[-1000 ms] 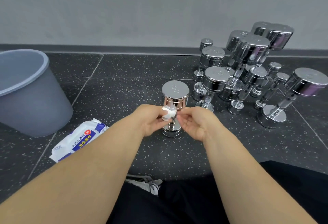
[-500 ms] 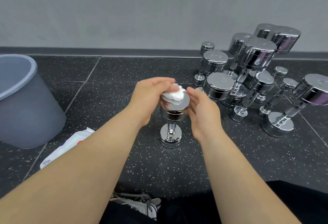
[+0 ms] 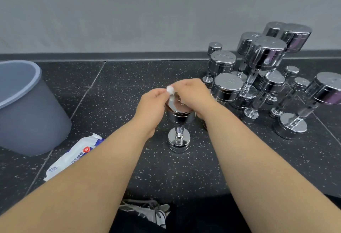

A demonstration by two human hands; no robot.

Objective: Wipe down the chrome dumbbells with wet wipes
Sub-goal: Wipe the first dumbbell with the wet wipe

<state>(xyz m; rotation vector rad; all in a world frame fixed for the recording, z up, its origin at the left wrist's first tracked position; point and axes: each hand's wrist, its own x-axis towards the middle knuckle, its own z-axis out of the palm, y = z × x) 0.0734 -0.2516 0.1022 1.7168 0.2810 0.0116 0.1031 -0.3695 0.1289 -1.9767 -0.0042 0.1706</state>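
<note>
Above the dumbbell (image 3: 180,117), left hand (image 3: 153,107) and right hand (image 3: 195,96) pinch a wipe (image 3: 170,90).

Place: a gym or weights room is showing here.
Floor: black rubber tiles (image 3: 147,77) flecked with white are covering the ground, seams running between them.
Weights: chrome dumbbells (image 3: 258,70) in several sizes are standing clustered on end at the far right.
Wall: a plain grey wall (image 3: 129,11) is rising at the far side above a dark skirting strip (image 3: 92,56).
Cleaning gear: a grey bin (image 3: 27,112) is sitting at the left, a wet-wipe pack (image 3: 73,157) lying just beside it.
</note>
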